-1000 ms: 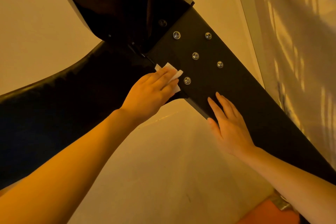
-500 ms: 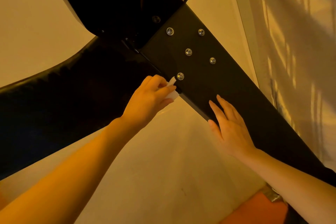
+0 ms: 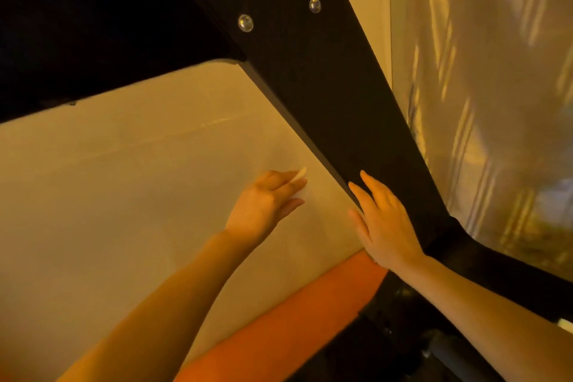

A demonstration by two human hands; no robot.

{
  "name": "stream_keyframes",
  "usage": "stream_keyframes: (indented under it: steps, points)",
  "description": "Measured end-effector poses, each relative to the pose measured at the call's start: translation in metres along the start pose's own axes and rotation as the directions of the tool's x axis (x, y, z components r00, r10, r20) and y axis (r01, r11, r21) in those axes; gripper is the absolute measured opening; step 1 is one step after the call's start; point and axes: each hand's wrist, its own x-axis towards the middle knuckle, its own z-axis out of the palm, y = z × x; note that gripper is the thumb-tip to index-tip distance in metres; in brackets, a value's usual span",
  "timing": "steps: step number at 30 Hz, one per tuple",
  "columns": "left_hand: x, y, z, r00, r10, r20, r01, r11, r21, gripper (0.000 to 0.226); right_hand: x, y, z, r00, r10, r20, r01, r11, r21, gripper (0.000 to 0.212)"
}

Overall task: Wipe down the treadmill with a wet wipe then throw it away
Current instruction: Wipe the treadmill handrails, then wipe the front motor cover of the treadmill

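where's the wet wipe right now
In the head view the wet wipe is pinched in the left hand, just left of the black treadmill upright and off its surface.

The left hand [image 3: 263, 208] pinches a white wipe [image 3: 300, 175] in front of the pale wall [image 3: 124, 180], apart from the treadmill's black post [image 3: 335, 87]. The right hand [image 3: 384, 223] lies flat against that post.
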Motion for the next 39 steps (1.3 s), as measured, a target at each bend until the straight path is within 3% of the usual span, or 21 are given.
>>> stream_keyframes:
  steps: [3,11,17,26,30,34,39]
  points:
    - [-0.011,0.008,0.024,0.999,-0.035,0.009,0.035,0.997,-0.066,0.045,-0.011,0.010,0.008,0.997,0.010,0.079,-0.009,1.000,-0.007,0.058]
    - [-0.051,0.034,0.082,0.976,-0.216,-0.041,0.195,0.936,-0.293,0.043,-0.038,0.011,0.050,0.965,0.065,0.255,-0.051,0.997,-0.061,0.048]
    - [-0.108,0.046,0.129,0.938,-0.341,0.064,0.332,0.833,-0.443,0.041,-0.078,-0.003,0.085,0.930,0.091,0.356,-0.053,0.992,-0.115,0.049]
    - [-0.140,0.078,0.192,0.855,-0.447,0.262,0.512,0.653,-0.558,0.035,-0.132,0.005,0.106,0.896,0.245,0.370,-0.129,0.942,-0.310,0.045]
    - [-0.144,0.103,0.209,0.905,-0.336,0.261,0.425,0.676,-0.602,0.037,-0.146,0.011,0.109,0.851,0.370,0.373,-0.207,0.888,-0.410,0.049]
    - [-0.146,0.115,0.220,0.901,-0.341,0.267,0.430,0.637,-0.639,0.036,-0.160,0.011,0.113,0.804,0.491,0.334,-0.317,0.831,-0.457,0.050]
    - [-0.171,0.147,0.221,0.815,-0.394,0.424,0.578,0.510,-0.637,0.038,-0.187,0.007,0.108,0.707,0.628,0.325,-0.409,0.738,-0.537,0.056]
